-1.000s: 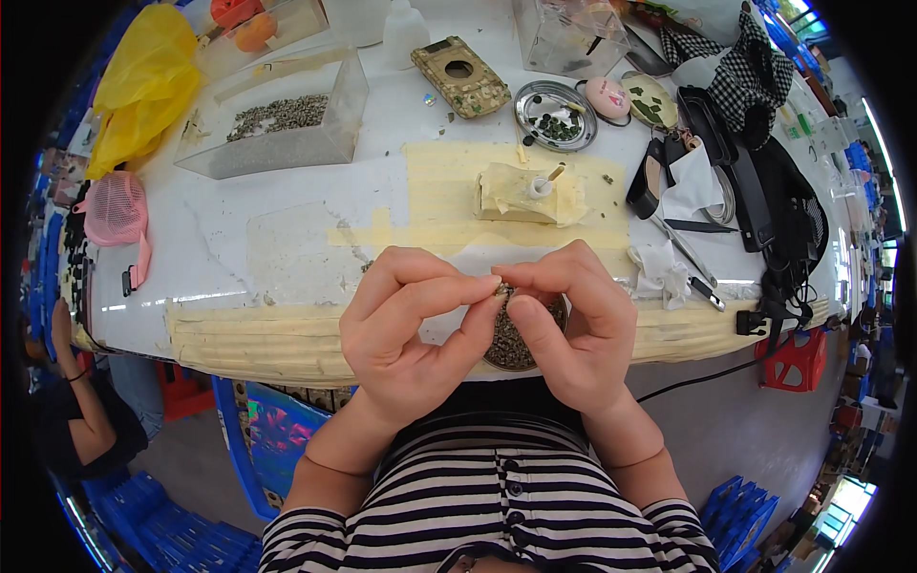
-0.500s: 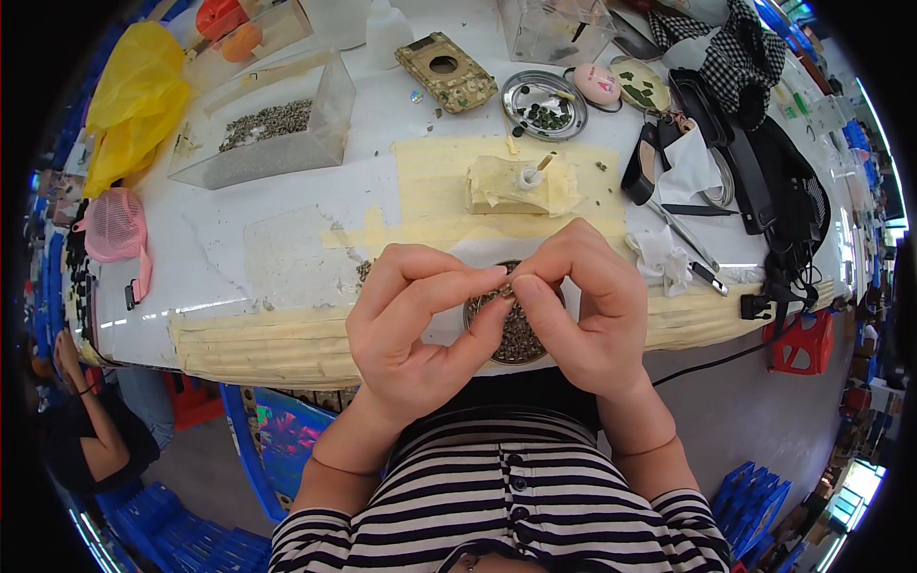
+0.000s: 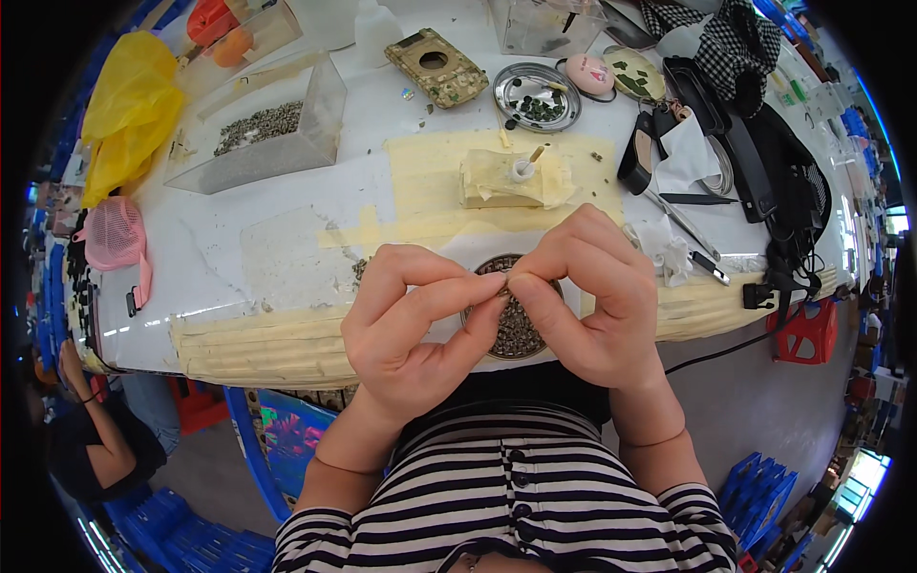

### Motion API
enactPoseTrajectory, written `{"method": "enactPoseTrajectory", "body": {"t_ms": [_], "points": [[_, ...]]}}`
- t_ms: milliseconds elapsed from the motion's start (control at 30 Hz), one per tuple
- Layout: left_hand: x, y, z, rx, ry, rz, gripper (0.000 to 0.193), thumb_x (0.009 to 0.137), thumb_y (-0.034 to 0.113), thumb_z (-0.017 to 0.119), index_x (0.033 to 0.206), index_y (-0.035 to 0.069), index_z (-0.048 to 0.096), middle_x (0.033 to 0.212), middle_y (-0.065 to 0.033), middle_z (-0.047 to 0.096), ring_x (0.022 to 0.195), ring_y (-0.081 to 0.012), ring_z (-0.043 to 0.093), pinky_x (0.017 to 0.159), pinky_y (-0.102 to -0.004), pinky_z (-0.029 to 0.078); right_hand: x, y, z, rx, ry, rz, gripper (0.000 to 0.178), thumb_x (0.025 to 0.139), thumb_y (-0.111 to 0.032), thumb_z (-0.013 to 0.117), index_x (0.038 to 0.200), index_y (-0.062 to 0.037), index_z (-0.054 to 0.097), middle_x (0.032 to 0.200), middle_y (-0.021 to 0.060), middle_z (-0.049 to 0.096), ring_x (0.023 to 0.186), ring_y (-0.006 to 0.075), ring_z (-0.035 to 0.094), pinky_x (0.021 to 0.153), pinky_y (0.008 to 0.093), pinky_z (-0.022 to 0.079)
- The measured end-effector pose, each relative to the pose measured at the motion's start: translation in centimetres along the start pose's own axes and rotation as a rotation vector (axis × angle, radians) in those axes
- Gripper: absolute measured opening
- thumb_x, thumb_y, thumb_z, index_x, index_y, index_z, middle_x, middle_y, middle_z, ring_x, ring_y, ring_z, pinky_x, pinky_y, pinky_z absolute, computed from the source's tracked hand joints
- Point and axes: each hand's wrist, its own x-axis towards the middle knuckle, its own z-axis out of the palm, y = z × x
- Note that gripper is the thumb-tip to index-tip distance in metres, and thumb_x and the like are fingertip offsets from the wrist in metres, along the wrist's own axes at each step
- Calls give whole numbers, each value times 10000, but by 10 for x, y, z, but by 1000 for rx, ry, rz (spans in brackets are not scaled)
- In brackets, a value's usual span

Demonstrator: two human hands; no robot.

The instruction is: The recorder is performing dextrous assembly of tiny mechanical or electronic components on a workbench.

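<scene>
Both hands meet fingertip to fingertip over a round dish (image 3: 494, 265) filled with many tiny brownish pieces (image 3: 517, 334). My left hand (image 3: 406, 325) pinches with thumb and forefinger; a small brownish piece seems to show at the tips. My right hand (image 3: 597, 296) is closed in a pinch against the same spot, and its fingertips hide what they grip. Just beyond them stands a block wrapped in cream tape (image 3: 492, 186), with a small white pot (image 3: 522, 170) on it and a thin stick (image 3: 537, 154) standing in the pot.
Behind lie a camouflage model tank hull (image 3: 437, 76) and a metal plate (image 3: 506, 74) with small dark green parts. A clear bin (image 3: 250, 162) of tiny pieces stands left, by a yellow bag (image 3: 129, 115). Tweezers (image 3: 683, 220), a knife (image 3: 710, 268) and black straps (image 3: 802, 181) lie right.
My right hand has shifted slightly right and turned a little, uncovering more of the dish. The fingertips of both hands still meet. The view has shifted slightly.
</scene>
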Motion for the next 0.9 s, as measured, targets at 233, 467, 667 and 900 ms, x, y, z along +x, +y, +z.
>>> {"method": "enactPoseTrajectory", "body": {"t_ms": [233, 467, 667, 900], "points": [[-2, -2, 1, 21, 36, 18, 284, 635, -64, 781, 889, 41, 712, 814, -53, 616, 723, -194, 572, 618, -285, 457, -3, -1, 1, 56, 25, 47, 70, 760, -41, 729, 759, -38, 659, 696, 55, 592, 645, 218, 527, 612, 310, 406], [-3, -1, 0, 22, 44, 30, 287, 626, -67, 773, 882, 42, 704, 808, -52, 620, 717, -197, 575, 622, -290, 458, -4, -2, 2, 77, 11, 69, 72, 755, -35, 733, 763, -36, 661, 700, 56, 594, 648, 215, 526, 610, 305, 411], [-3, -1, 0, 29, 36, 43, 287, 629, -68, 772, 884, 43, 703, 810, -49, 621, 708, -197, 577, 622, -294, 458, -7, -2, 3, 115, 0, 117, 71, 760, -34, 734, 771, -38, 664, 710, 55, 599, 653, 213, 526, 610, 301, 416], [-2, -2, 2, 10, 21, 62, 312, 644, -76, 788, 924, 40, 715, 812, -45, 624, 710, -187, 581, 613, -286, 455, -9, 2, 6, 209, 35, 156, 70, 774, -37, 733, 775, -35, 663, 707, 45, 602, 639, 171, 518, 584, 278, 406]]}}
